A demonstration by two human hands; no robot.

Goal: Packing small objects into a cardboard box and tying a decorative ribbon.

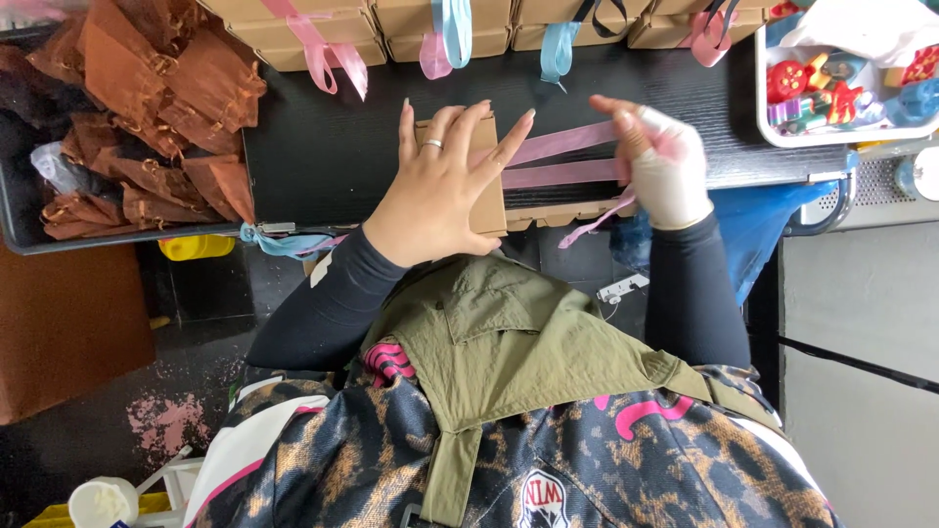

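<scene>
Left hand (440, 186) lies flat, fingers spread, pressing a small brown cardboard box (486, 200) onto the black table (323, 147). Right hand (663, 166), wrapped in white, pinches pink ribbon (562, 156) drawn taut from the box. Ribboned boxes (450, 29) line the far edge; brown pouches (147, 108) lie left.
</scene>
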